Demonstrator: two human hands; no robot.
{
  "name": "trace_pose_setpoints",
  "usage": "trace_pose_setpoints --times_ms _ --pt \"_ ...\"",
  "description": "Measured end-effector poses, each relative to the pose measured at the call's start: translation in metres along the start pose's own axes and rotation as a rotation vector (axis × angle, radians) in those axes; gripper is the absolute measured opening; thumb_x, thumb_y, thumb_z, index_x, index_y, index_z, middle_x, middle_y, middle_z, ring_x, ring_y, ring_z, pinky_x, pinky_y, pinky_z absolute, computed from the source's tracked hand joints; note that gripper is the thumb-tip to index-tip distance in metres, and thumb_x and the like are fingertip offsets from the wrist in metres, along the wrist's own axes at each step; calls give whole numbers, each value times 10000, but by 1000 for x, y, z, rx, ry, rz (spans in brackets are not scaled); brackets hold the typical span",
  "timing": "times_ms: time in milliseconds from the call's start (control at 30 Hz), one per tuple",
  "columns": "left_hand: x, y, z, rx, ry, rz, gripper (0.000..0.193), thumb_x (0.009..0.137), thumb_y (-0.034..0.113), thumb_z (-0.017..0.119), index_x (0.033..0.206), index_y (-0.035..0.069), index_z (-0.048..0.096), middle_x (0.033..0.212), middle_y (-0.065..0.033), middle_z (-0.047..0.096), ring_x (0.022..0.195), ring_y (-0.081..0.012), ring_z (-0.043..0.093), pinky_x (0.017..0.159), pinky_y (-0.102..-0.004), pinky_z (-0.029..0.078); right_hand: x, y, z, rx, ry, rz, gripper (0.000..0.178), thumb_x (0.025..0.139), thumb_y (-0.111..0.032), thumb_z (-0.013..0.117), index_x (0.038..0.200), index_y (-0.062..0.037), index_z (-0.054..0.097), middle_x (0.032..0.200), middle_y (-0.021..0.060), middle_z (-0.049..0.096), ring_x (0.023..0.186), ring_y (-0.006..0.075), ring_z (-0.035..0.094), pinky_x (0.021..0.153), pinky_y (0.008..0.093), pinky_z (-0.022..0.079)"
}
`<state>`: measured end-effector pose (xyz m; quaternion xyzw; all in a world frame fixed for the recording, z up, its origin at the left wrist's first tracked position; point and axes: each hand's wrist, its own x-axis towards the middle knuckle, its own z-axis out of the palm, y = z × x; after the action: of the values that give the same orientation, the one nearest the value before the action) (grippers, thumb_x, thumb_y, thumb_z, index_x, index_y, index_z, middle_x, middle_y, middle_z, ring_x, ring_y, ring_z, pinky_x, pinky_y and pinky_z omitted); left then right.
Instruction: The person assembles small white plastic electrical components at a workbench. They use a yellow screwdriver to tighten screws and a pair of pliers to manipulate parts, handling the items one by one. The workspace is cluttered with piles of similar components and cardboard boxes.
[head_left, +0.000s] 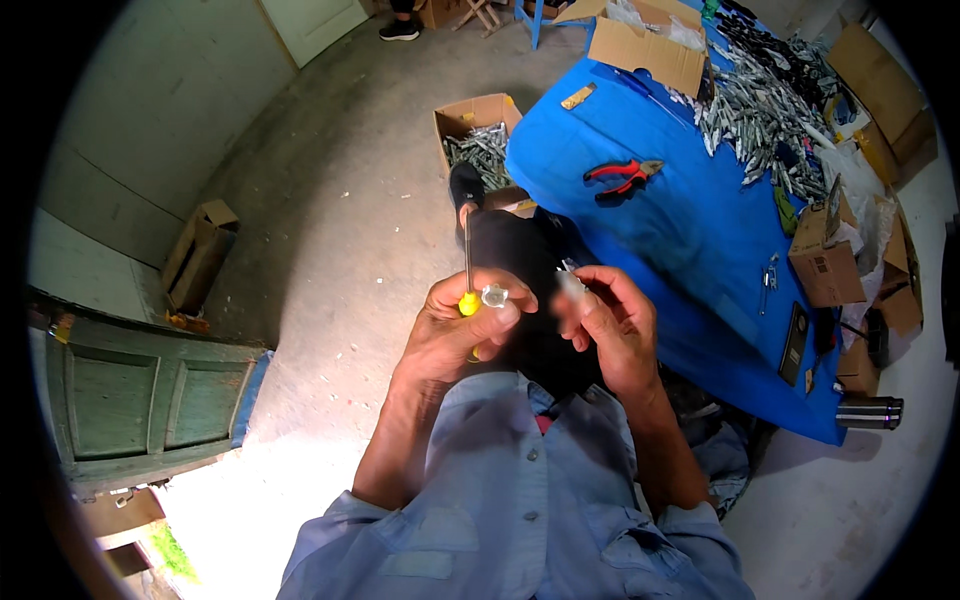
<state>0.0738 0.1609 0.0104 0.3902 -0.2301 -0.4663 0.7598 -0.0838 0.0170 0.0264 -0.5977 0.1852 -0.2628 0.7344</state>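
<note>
My left hand (440, 335) is closed round a screwdriver (468, 245); its thin metal shaft points away from me and its yellow handle shows between the fingers. Thumb and forefinger of that hand also pinch a small, shiny, pale piece (494, 296). To the right, at about the same height, my right hand (625, 330) pinches a small whitish, silvery part (570, 282) in its fingertips. That part is blurred, so its exact kind is unclear. Both hands are apart from each other, above my lap.
At right stands a table with a blue cloth (680, 235), bearing red-handled pliers (625, 180), a heap of silvery metal parts (765, 120) and several cardboard boxes (825, 255). A carton of metal parts (480, 150) sits on the floor ahead. A green wooden door (155, 400) is at left.
</note>
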Motion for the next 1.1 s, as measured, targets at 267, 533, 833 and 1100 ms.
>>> trace_pose_setpoints --times_ms 267,533,833,1100 --pt "0 0 0 -6 8 -5 208 922 155 789 1065 34 700 997 -170 709 599 -90 563 470 -203 427 0 1 0 6 7 3 241 1025 -138 639 1215 8 611 996 66 713 723 59 598 575 200 448" --pt "0 0 0 10 10 -22 250 922 194 798 1060 15 691 917 -151 723 575 -98 567 470 -210 429 -1 1 2 27 2 -23 293 1003 -98 661 1266 11 593 1093 67 702 796 45 601 616 190 460" --pt "-1 -1 0 33 28 -37 232 916 186 804 1037 23 691 891 -148 725 571 -100 565 477 -218 429 -1 -5 4 38 -5 -14 387 964 -38 682 1335 21 587 1108 48 686 816 32 581 626 189 465" --pt "-1 0 9 136 59 -76 266 919 207 807 1096 37 706 857 -117 723 568 -88 552 478 -216 419 -5 -12 6 190 -17 36 361 954 5 679 1307 27 604 1145 75 669 855 80 633 626 221 504"
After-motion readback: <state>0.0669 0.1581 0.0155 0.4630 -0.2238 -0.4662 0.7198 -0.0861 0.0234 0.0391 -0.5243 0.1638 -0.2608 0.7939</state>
